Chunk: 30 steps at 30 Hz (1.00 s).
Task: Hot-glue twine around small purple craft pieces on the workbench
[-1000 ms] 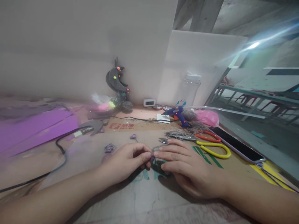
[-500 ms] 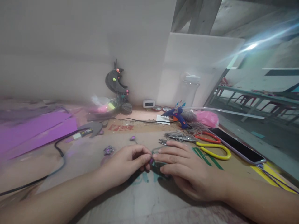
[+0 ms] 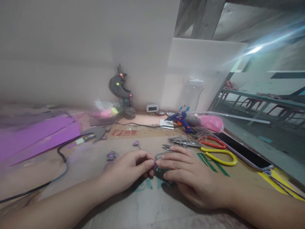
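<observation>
Pinching small purple piece (image 3: 155, 167) between thumb and fingertips of left hand (image 3: 135, 165), close over work surface (image 3: 145, 203) at centre. Extending right hand (image 3: 192, 175), fingers nearly straight, tips just beside piece; cannot tell whether gripping anything. Seeing pink and yellow bits (image 3: 105, 113) inside clear plastic (image 3: 100, 104), back left; white-capped clear jar (image 3: 194, 93) farther right; then pink bag (image 3: 211, 122), contents hidden.

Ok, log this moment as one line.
left hand: pinching small purple piece | right hand: fingers extended close by, grip unclear | glue gun: beyond right hand
</observation>
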Available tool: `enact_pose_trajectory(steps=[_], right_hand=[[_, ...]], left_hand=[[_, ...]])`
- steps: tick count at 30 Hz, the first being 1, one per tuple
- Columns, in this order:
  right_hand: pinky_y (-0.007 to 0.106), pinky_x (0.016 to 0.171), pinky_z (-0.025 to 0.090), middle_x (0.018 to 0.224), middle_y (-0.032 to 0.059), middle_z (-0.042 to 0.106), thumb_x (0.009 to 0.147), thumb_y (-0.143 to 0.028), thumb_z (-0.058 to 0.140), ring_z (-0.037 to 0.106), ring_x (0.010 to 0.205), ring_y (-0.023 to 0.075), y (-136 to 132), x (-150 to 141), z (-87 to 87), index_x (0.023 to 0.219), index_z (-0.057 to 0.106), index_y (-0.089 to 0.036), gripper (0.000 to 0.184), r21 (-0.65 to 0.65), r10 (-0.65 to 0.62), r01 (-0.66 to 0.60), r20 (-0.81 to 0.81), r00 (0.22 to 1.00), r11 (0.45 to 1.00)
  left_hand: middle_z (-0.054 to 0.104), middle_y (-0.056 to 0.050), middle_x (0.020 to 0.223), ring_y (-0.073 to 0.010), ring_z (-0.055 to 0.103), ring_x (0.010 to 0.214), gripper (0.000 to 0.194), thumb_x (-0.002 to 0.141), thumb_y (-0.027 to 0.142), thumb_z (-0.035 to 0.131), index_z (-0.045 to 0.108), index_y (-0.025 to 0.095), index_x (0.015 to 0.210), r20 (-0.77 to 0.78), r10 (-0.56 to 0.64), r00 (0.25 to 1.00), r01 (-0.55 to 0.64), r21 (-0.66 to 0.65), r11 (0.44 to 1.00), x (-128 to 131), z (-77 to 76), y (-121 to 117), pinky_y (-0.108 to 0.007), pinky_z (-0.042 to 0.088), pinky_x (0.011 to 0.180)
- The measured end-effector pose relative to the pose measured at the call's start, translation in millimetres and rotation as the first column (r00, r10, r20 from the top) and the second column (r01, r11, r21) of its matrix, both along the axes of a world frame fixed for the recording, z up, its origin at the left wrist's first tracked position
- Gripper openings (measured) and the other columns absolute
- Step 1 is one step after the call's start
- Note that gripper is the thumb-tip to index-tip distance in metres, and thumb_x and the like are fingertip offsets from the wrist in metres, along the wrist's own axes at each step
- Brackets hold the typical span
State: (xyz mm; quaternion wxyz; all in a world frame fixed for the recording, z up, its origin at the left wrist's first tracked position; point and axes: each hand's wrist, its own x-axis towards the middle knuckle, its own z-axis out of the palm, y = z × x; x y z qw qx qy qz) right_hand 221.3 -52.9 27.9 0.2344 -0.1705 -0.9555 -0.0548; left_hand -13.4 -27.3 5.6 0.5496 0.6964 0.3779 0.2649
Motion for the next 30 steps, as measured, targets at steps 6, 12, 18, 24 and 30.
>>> enact_pose_trajectory(steps=[6, 12, 18, 24, 30], right_hand=[[0.041, 0.113, 0.028, 0.124, 0.0075, 0.064, 0.081, -0.005, 0.050, 0.053, 0.121, 0.0164, 0, -1, 1.0, 0.114, 0.055, -0.018, 0.035, -0.065, -0.003, 0.001, -0.035, 0.999, 0.998], [0.040, 0.099, 0.043, 0.110, 0.0083, 0.068, 0.088, -0.015, 0.051, 0.060, 0.106, 0.0191, -3, -9, -1.4, 0.116, 0.055, -0.021, 0.029, -0.204, -0.175, 0.123, -0.261, 0.949, 0.971], [0.037, 0.081, 0.045, 0.083, 0.0051, 0.066, 0.090, -0.034, 0.057, 0.057, 0.082, 0.0191, 0, -15, -6.5, 0.092, 0.063, -0.019, 0.016, -0.328, -0.228, 0.148, -0.218, 0.949, 0.933], [0.036, 0.077, 0.043, 0.080, 0.0046, 0.063, 0.092, -0.031, 0.053, 0.053, 0.080, 0.0181, -1, -16, -9.4, 0.087, 0.062, -0.018, 0.016, -0.355, -0.204, 0.123, -0.201, 0.958, 0.927], [0.036, 0.078, 0.043, 0.075, 0.0037, 0.062, 0.091, -0.025, 0.055, 0.053, 0.077, 0.0173, 0, -16, -7.6, 0.081, 0.062, -0.018, 0.014, -0.375, -0.199, 0.104, -0.226, 0.954, 0.921]], left_hand=[[0.064, -0.002, 0.073, -0.0116, 0.054, 0.066, 0.029, 0.088, 0.041, 0.052, 0.060, 0.014, 0.088, 0.014, 0.016, 1.000, -0.016, -0.009, 1.000, 1, 3.0, -2, -0.024, 0.041, 0.063], [0.068, -0.003, 0.079, -0.0138, 0.059, 0.071, 0.025, 0.086, 0.039, 0.056, 0.064, 0.016, 0.089, -0.002, 0.067, 0.998, -0.067, 0.053, 0.996, 4, 7.5, -8, -0.024, 0.044, 0.065], [0.071, 0.000, 0.078, -0.0147, 0.062, 0.073, 0.018, 0.084, 0.036, 0.060, 0.068, 0.019, 0.082, -0.118, 0.103, 0.988, -0.073, 0.238, 0.969, 8, 13.1, -20, -0.024, 0.045, 0.069], [0.071, 0.001, 0.079, -0.0143, 0.062, 0.073, 0.020, 0.083, 0.038, 0.062, 0.068, 0.019, 0.082, -0.135, 0.092, 0.987, -0.044, 0.325, 0.945, 8, 10.2, -23, -0.023, 0.044, 0.068], [0.071, 0.000, 0.082, -0.0147, 0.062, 0.076, 0.019, 0.083, 0.038, 0.063, 0.068, 0.019, 0.086, -0.208, 0.082, 0.975, 0.009, 0.402, 0.915, 8, 10.4, -23, -0.023, 0.043, 0.070]])
